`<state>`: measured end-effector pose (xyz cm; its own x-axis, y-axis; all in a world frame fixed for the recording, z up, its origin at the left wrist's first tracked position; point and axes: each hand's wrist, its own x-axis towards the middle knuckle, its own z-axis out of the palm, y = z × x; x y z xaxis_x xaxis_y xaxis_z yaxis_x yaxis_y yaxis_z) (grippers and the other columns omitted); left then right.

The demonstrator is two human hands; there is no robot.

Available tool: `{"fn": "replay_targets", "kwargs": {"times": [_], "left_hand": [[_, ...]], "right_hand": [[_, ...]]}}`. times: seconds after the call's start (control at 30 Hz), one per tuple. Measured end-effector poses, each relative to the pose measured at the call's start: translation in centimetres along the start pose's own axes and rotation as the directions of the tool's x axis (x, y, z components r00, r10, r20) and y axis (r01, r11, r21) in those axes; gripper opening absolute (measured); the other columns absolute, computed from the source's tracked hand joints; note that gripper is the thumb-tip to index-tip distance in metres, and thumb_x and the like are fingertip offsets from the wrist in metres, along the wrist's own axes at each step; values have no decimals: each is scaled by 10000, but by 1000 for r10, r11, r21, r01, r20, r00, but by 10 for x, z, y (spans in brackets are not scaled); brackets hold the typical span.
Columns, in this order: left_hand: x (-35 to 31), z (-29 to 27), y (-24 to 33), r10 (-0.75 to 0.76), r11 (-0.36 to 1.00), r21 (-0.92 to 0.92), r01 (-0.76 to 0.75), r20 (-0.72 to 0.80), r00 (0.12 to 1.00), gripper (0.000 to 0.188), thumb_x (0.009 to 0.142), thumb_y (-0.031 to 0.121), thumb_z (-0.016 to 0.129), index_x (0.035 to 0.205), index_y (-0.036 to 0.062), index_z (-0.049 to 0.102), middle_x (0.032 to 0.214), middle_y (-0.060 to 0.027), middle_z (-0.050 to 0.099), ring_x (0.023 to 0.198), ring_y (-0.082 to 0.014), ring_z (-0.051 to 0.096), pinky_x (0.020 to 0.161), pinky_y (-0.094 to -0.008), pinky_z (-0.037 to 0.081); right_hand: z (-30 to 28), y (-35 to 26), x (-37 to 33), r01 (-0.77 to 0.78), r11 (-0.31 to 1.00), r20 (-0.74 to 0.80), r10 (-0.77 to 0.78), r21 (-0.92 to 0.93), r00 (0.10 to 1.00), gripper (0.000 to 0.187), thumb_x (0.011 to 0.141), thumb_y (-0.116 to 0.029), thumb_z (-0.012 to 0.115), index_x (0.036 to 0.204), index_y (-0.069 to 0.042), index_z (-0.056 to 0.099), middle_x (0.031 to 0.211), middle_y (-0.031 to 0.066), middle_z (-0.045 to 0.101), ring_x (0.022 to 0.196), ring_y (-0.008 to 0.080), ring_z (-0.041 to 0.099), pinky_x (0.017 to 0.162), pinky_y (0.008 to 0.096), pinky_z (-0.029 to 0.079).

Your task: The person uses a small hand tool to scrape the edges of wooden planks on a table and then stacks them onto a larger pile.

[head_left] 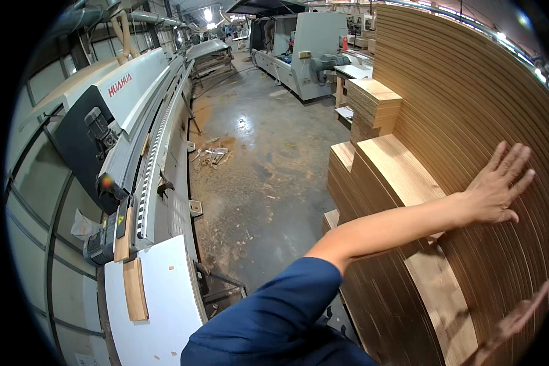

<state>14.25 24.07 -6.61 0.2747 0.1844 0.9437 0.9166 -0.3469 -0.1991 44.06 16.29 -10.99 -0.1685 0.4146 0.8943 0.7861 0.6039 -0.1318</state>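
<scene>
My left arm in a blue sleeve reaches across to the right. With its fingers stretched out, my left hand (500,183) is open against the edges of a tall stack of brown boards (463,110). Lower down at the right rim, my right hand (509,326) shows edge-on and somewhat blurred, its fingers extended beside the same stack. I see nothing held in either hand; whether the right palm touches the boards I cannot tell. Shorter stacks of wood-faced panels (402,165) stand in steps to the left of the tall one, partly hidden behind my forearm.
On the left runs a long grey-white machine (155,140). A white table (165,305) with a short wooden strip (135,290) stands at its near end. Scraps (212,154) and sawdust lie on the concrete floor (268,177). Another large machine (311,52) is farther back.
</scene>
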Motion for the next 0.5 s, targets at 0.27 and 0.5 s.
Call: {"fn": "replay_targets", "kwargs": {"times": [0.27,0.5], "left_hand": [[-128,-121,-52,-335,929,-102,355,172,927,768,949,597,382,1288,-84,487,1409,-327,380,1376,-465,304,1145,-569,175],[-176,-97,-78,-318,920,-191,342,143,937,744,964,604,331,1068,-70,627,1202,-258,580,1231,-400,507,1106,-552,269]], "right_hand": [[111,-140,-70,-507,566,387,327,650,862,817,983,-622,243,1511,0,198,1571,206,189,1465,323,168,1196,455,118],[161,-191,-66,-552,628,452,332,549,828,898,950,-690,191,1511,12,188,1569,210,193,1462,345,163,1191,452,115]]}}
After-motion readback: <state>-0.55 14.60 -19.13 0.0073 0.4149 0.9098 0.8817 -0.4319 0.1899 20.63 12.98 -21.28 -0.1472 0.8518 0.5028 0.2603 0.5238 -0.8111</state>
